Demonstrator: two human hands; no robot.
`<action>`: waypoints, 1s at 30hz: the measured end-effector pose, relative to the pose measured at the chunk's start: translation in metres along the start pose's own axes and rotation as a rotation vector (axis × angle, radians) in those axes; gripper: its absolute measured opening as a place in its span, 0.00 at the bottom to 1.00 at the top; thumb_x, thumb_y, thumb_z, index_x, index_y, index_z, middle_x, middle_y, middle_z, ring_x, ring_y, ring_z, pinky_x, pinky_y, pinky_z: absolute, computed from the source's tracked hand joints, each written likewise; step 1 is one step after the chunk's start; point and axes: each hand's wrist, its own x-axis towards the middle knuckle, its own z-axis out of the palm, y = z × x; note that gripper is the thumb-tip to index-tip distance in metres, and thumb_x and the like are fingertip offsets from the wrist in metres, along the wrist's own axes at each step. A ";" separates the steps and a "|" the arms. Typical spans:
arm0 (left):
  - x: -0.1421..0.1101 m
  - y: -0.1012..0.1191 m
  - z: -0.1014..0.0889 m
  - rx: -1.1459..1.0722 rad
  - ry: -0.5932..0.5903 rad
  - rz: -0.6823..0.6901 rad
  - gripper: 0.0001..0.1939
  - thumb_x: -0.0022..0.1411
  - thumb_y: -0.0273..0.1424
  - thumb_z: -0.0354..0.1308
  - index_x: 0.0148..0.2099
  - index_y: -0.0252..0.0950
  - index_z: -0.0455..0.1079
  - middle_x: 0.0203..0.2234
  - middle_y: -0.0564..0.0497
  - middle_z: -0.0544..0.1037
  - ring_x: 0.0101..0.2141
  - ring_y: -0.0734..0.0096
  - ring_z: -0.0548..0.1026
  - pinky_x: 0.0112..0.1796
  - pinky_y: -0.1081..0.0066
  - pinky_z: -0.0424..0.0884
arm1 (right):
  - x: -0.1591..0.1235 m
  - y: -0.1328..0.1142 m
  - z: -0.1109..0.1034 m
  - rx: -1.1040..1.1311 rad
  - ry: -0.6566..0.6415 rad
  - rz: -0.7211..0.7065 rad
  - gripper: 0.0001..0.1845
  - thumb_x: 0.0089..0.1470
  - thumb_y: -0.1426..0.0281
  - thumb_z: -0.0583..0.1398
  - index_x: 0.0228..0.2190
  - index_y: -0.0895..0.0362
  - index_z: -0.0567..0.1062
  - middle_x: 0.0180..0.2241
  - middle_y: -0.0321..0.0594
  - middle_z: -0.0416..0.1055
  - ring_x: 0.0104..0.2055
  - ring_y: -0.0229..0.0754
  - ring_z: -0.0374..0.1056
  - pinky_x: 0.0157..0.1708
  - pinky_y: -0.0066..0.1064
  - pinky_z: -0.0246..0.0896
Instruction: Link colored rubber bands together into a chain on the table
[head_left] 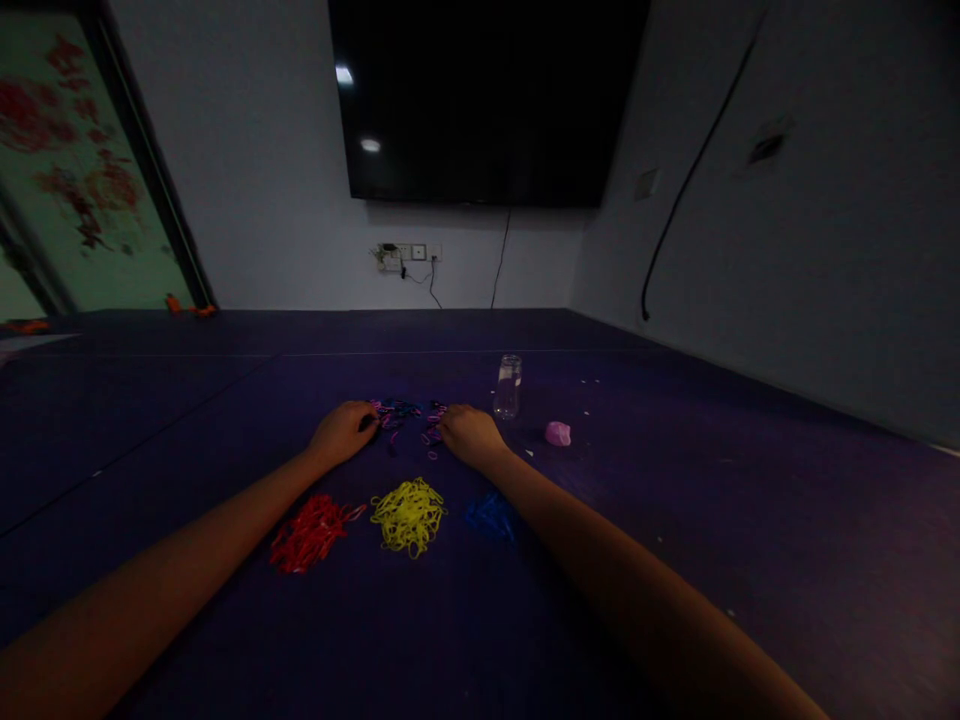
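A loose pile of mixed pink, purple and dark rubber bands (397,410) lies on the dark purple surface between my two hands. My left hand (343,432) rests at the pile's left edge, its fingers curled in toward the thumb. On the right side, my right hand (471,436) is bent over a smaller group of bands (433,425), with its fingertips mostly hidden. What either hand pinches is too small to make out. Nearer to me are sorted heaps of red rubber bands (309,532), yellow rubber bands (409,515) and blue rubber bands (491,518), the blue ones beside my right forearm.
A clear open-topped bottle (508,388) stands upright just beyond my right hand. To its right sits a small pink object (558,433). Small white scraps dot the purple surface (675,480). A large dark screen (487,100) hangs on the far wall.
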 end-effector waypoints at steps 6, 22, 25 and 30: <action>0.001 -0.002 0.001 0.023 0.002 0.021 0.09 0.59 0.31 0.49 0.33 0.36 0.70 0.29 0.48 0.75 0.31 0.65 0.72 0.35 0.68 0.66 | 0.001 0.001 0.002 -0.012 0.017 -0.007 0.21 0.62 0.67 0.46 0.40 0.60 0.76 0.44 0.49 0.73 0.46 0.45 0.68 0.44 0.31 0.61; 0.001 -0.003 0.002 0.094 0.007 0.078 0.12 0.61 0.33 0.48 0.35 0.35 0.72 0.32 0.46 0.76 0.36 0.64 0.73 0.39 0.66 0.68 | 0.001 0.000 0.003 -0.023 0.007 0.008 0.20 0.63 0.67 0.45 0.41 0.61 0.75 0.46 0.51 0.72 0.47 0.45 0.67 0.46 0.30 0.59; 0.002 -0.003 0.002 0.116 -0.009 0.081 0.13 0.61 0.33 0.48 0.33 0.35 0.71 0.30 0.46 0.75 0.34 0.64 0.73 0.38 0.66 0.68 | 0.001 0.000 0.003 -0.019 -0.005 0.006 0.21 0.63 0.68 0.45 0.41 0.61 0.75 0.47 0.51 0.72 0.48 0.45 0.67 0.46 0.31 0.59; 0.003 -0.005 0.003 0.115 -0.006 0.094 0.13 0.62 0.34 0.47 0.34 0.35 0.71 0.31 0.47 0.75 0.34 0.64 0.72 0.37 0.67 0.68 | 0.002 0.000 0.002 -0.015 -0.011 0.012 0.21 0.63 0.68 0.44 0.41 0.62 0.74 0.47 0.52 0.71 0.48 0.46 0.67 0.47 0.31 0.59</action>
